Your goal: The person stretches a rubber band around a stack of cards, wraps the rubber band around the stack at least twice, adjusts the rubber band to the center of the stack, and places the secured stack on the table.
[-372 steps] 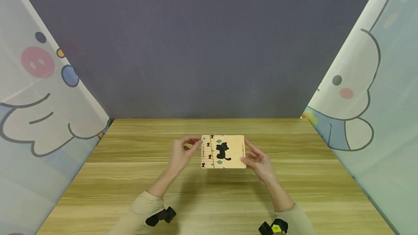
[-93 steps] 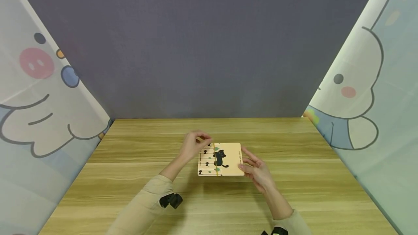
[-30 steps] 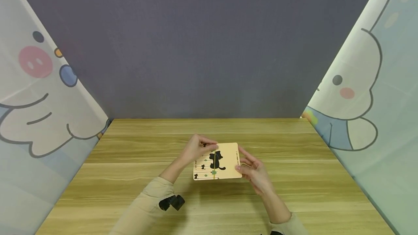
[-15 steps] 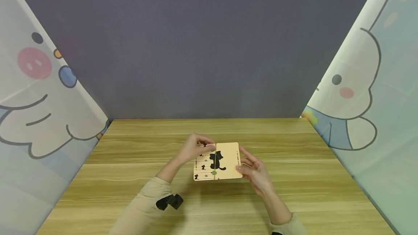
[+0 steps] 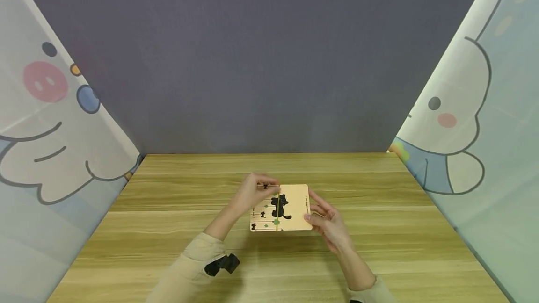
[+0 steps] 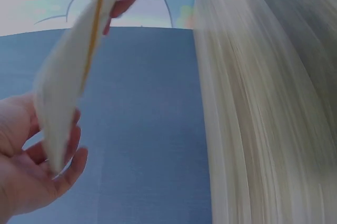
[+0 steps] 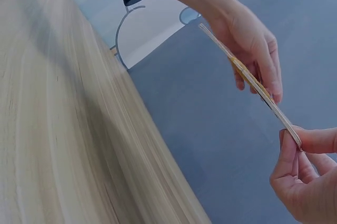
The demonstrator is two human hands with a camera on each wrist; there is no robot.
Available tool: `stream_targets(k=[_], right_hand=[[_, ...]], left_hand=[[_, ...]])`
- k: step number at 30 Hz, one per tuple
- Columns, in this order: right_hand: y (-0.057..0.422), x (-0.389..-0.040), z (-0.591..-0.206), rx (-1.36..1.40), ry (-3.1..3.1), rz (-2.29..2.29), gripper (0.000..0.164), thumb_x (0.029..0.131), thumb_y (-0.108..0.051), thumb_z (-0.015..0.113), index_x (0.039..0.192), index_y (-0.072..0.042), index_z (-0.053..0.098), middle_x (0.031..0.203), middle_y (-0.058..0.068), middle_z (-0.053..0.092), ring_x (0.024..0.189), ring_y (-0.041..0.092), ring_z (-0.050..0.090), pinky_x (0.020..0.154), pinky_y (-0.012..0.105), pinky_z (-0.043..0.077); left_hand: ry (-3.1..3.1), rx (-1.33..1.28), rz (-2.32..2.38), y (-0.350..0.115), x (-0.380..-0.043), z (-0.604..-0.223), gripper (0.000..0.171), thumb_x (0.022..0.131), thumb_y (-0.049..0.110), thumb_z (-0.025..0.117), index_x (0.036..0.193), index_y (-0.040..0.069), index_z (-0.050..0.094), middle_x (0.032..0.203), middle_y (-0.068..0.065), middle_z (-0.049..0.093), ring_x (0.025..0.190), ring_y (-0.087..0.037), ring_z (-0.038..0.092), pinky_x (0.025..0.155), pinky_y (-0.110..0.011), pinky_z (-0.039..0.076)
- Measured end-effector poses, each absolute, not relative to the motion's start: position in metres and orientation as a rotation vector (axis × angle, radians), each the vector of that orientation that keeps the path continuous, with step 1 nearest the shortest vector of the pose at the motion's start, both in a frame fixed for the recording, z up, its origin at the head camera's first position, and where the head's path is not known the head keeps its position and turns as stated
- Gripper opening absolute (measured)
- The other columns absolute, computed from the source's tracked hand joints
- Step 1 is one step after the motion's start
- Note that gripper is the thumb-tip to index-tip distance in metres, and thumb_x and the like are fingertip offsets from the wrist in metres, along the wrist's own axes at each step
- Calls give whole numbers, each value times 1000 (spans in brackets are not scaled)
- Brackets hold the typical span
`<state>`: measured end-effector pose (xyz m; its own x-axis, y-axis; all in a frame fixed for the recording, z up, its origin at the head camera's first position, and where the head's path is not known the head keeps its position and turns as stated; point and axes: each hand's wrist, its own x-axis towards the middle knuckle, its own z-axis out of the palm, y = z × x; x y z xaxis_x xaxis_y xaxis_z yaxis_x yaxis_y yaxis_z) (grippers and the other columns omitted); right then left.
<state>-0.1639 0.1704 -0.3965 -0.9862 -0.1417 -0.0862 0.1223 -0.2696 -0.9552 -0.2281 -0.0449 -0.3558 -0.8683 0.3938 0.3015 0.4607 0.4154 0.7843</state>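
Observation:
A thin cream notebook (image 5: pixel 296 205) with a black cat on its cover is held up above the table. A yellow elastic band (image 5: pixel 277 214) runs across it near the middle, top edge to bottom edge. My left hand (image 5: pixel 250 195) reaches over the left part, thumb and fingertips pinching the band at the top edge. My right hand (image 5: pixel 330 223) grips the right edge, thumb on the cover, fingers behind. In the left wrist view, the notebook (image 6: pixel 68 71) is blurred. The right wrist view has the notebook (image 7: pixel 284 121) edge-on, its end pinched by my right hand (image 7: pixel 310 176).
A wood-grain table (image 5: pixel 379 247) lies below, with a dark grey-blue wall (image 5: pixel 269 60) behind it. Cartoon-printed curtains stand at the left (image 5: pixel 38 162) and right (image 5: pixel 505 153). A black wrist camera (image 5: pixel 223 264) sits on the left sleeve.
Since the oldest frame, the band has moved from near the notebook's left end to about its middle and stands straighter. My left hand has moved right with it. Little differs over the last second.

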Motion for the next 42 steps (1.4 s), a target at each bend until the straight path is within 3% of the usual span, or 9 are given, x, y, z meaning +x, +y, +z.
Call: stream_targets(k=[6, 12, 20, 26, 29, 33, 38, 40, 42], right_hand=[[171, -167, -398, 11, 1748, -2422, 68, 75, 12, 57, 136, -7, 32, 89, 2, 57, 69, 11, 56, 57, 15, 43], [172, -172, -398, 59, 1751, -2435, 68, 76, 13, 56, 136, -8, 32, 88, 3, 55, 69, 11, 56, 57, 16, 44], [172, -177, -395, 114, 1729, -2472, 66, 78, 14, 54, 136, -11, 35, 88, 2, 57, 69, 11, 57, 56, 16, 44], [172, -180, -393, 113, 1737, -2477, 65, 79, 13, 55, 136, -13, 35, 89, 1, 56, 69, 10, 56, 55, 16, 42], [171, -181, -392, 126, 1703, -2493, 65, 79, 13, 55, 136, -14, 36, 89, 1, 56, 70, 11, 57, 56, 16, 43], [170, -182, -391, 141, 1680, -2504, 65, 79, 13, 55, 135, -14, 37, 89, 2, 55, 70, 11, 57, 57, 17, 43], [169, -184, -390, 162, 1654, -2523, 65, 79, 14, 54, 135, -14, 36, 90, 1, 56, 70, 11, 57, 57, 17, 45], [168, -185, -390, 162, 1639, -2530, 65, 80, 14, 53, 136, -14, 35, 89, 0, 57, 70, 11, 57, 57, 17, 45], [168, -185, -390, 155, 1629, -2535, 65, 80, 14, 53, 136, -13, 34, 88, -1, 58, 70, 10, 58, 57, 17, 46]], left_hand=[[-2455, -704, -1317, -42, -220, -352, 18, 79, 12, 68, 94, 3, 68, 91, -4, 62, 75, -13, 57, 64, -23, 50], [-2323, -666, -1344, -40, -205, -350, 17, 80, 8, 66, 95, 2, 67, 92, -6, 64, 82, -15, 59, 68, -31, 51], [-2167, -579, -1565, -35, -186, -359, 12, 81, 7, 65, 89, -2, 68, 81, -3, 66, 71, -13, 59, 61, -24, 51], [-2089, -388, -1864, -31, -169, -363, 11, 80, 2, 64, 88, -6, 67, 81, -15, 66, 65, -30, 61, 57, -28, 52], [-2050, -290, -2039, -28, -156, -359, 12, 81, -2, 61, 89, -11, 64, 79, -23, 64, 62, -24, 62, 54, -25, 52], [-1914, -316, -2141, -25, -156, -393, 15, 84, 4, 59, 89, -9, 64, 74, -22, 63, 58, -16, 61, 48, -24, 51], [-1822, -287, -2256, -23, -182, -492, 20, 85, 18, 60, 98, 3, 65, 78, -12, 65, 63, -24, 62, 49, -33, 52], [-1829, -159, -2349, -21, -187, -513, 26, 84, 24, 61, 101, 4, 65, 81, -14, 65, 65, -26, 63, 51, -36, 53], [-1809, -133, -2409, -19, -182, -511, 25, 85, 20, 60, 100, 1, 64, 80, -15, 64, 65, -25, 62, 50, -35, 52]])
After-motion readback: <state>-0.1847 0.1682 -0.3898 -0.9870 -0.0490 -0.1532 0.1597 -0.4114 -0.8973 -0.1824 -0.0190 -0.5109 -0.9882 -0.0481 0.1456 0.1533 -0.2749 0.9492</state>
